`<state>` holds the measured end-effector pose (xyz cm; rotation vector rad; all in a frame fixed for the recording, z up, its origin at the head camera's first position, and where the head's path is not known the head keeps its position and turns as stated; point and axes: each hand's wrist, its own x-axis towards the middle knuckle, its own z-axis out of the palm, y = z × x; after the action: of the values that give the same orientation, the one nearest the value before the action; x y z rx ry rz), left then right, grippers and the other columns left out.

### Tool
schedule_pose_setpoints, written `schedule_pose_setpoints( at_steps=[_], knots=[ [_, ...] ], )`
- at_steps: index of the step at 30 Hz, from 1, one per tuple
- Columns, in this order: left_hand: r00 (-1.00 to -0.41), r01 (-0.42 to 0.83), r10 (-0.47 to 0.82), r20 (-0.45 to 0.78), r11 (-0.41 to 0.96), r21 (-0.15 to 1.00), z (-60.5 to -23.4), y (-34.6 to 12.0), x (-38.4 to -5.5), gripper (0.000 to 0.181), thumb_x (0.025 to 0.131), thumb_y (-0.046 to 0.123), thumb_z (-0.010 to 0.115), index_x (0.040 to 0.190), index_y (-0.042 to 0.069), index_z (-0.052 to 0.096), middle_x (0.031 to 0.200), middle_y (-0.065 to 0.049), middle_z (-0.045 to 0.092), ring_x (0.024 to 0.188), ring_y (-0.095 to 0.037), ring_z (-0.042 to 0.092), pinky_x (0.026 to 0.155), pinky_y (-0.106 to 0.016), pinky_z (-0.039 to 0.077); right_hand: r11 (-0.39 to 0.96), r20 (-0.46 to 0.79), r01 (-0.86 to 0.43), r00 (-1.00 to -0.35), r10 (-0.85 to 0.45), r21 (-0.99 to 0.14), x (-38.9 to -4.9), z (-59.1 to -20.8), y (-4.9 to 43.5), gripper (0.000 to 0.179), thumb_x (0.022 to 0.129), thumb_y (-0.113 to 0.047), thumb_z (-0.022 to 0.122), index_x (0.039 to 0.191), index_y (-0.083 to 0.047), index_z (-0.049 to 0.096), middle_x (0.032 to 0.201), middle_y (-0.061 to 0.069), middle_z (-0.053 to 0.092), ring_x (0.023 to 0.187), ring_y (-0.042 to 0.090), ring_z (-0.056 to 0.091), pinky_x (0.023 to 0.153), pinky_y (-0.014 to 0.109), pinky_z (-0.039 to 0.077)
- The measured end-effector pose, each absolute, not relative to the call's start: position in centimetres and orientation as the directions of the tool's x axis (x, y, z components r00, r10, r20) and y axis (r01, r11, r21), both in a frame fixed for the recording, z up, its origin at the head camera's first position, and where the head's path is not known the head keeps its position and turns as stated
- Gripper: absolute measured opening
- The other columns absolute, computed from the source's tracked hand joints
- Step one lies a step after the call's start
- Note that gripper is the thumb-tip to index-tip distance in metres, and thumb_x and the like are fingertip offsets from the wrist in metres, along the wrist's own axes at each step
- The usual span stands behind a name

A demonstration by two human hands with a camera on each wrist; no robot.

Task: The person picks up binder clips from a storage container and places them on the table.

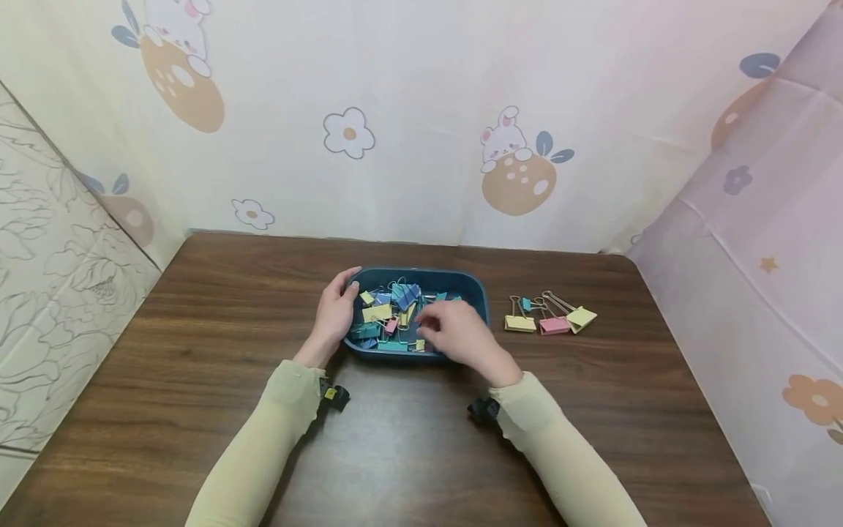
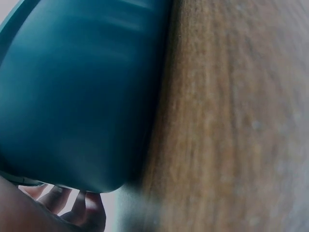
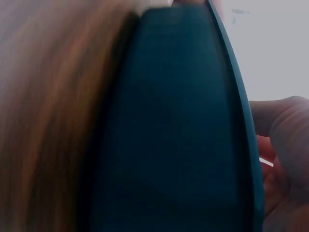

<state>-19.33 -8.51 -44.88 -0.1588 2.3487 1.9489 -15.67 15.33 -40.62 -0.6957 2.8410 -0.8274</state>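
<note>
Teal tray [image 1: 421, 274]: left hand [image 1: 333, 313] grips it. Right hand [image 1: 459, 334] curled near binder clips [image 1: 377, 313] inside; I can't tell its hold.

Soft, even light fills the head view, palest on the curtain [image 1: 421, 183] behind the far edge of the table [image 1: 197, 380], whose brown top carries a milky glare midway between its left and right edges. Soft shadows trail below both sleeves [image 1: 263, 446], and the fine wires of the binder clips [image 1: 377, 313] smear together. At the left wrist, faint sheen streaks the dim tray [image 2: 82, 96]; the left hand's fingers [image 2: 94, 210] fall into backlit shadow, and the wood grain is soft. At the right wrist, blur streaks the wood, and near-white haze washes out the background above the backlit right hand [image 3: 289, 159].
</note>
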Motion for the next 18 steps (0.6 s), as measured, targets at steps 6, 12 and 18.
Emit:
schedule_pose_setpoints(
  at_steps=[6,12,18],
  knots=[
    [-0.991,-0.131,-0.025,-0.128,0.192,0.973,-45.0,-8.6,-19.5,0.041,0.108,0.025,0.042,0.148,0.019,0.047,0.156,-0.003,0.038,0.144,-0.024,0.031,0.117,-0.049,0.024,0.764,-0.125,-0.376,-0.853,-0.506,-0.524,-16.0,-41.1,12.7,0.018,0.089,-0.020,0.077,0.106,-0.016,0.078,0.092,-0.006,0.071,0.079,0.011,0.060,0.076,0.031,0.053],
    [-0.992,-0.126,-0.028,-0.123,0.192,0.973,-44.9,-8.6,-19.4,0.041,0.108,0.024,0.042,0.148,0.017,0.046,0.156,-0.003,0.038,0.144,-0.024,0.031,0.117,-0.049,0.023,0.778,-0.228,-0.347,-0.822,-0.521,-0.524,-16.9,-41.4,11.9,0.017,0.088,-0.017,0.078,0.105,-0.018,0.079,0.097,-0.006,0.072,0.080,0.011,0.060,0.077,0.030,0.053],
    [-0.991,-0.132,-0.025,-0.129,0.186,0.974,-45.0,-8.6,-19.3,0.041,0.108,0.024,0.042,0.148,0.018,0.047,0.156,-0.003,0.038,0.144,-0.025,0.031,0.117,-0.050,0.024,0.771,-0.275,-0.353,-0.789,-0.550,-0.530,-17.6,-41.9,11.8,0.017,0.089,-0.015,0.076,0.106,-0.019,0.079,0.084,-0.009,0.067,0.076,0.011,0.059,0.072,0.028,0.052]
  ],
)
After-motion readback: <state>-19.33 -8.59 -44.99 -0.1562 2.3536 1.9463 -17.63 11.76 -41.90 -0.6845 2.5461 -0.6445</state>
